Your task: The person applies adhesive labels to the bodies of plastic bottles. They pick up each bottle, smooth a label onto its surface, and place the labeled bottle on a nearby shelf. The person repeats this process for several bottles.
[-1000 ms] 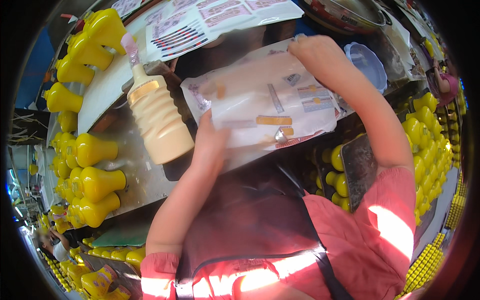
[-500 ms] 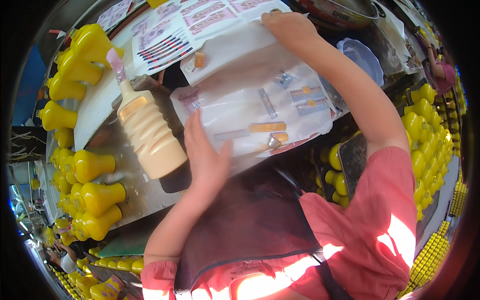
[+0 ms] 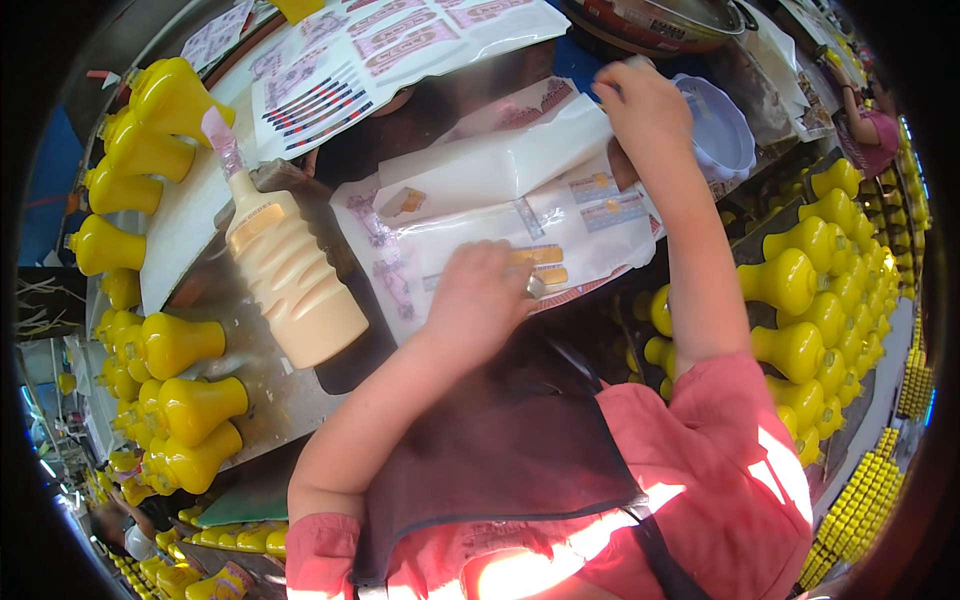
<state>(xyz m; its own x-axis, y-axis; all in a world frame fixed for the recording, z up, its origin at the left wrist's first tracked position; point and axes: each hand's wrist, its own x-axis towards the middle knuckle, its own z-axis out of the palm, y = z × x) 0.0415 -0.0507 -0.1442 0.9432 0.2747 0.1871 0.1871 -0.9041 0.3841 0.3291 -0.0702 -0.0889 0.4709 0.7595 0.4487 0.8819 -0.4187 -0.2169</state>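
A thin white sheet [image 3: 545,143] is partly lifted and folded over a stack of printed decal sheets [image 3: 395,280]. At its far right end, my right hand [image 3: 648,112] has its fingers bent and closed on its edge. My left hand [image 3: 478,300] lies on the stack, fingers low over the printed strips, beside a gold decal strip [image 3: 540,255] and a small silvery piece [image 3: 536,288]. Blue-grey printed strips [image 3: 612,210] show between my hands. To the left lies a cream ribbed bottle [image 3: 295,275] with a wrapped pinkish neck.
Yellow glossy vase-shaped pieces [image 3: 185,340] line the left side; more yellow pieces [image 3: 825,300] crowd racks at right. Larger printed sheets [image 3: 400,50] lie at the back. A pale blue bowl [image 3: 718,130] and a red-sided pan [image 3: 665,25] stand at back right. A person [image 3: 868,130] is far right.
My right hand has drawn nearer and to the right, bringing the white sheet's far edge with it and uncovering prints behind. My left hand has moved right onto the decal strips.
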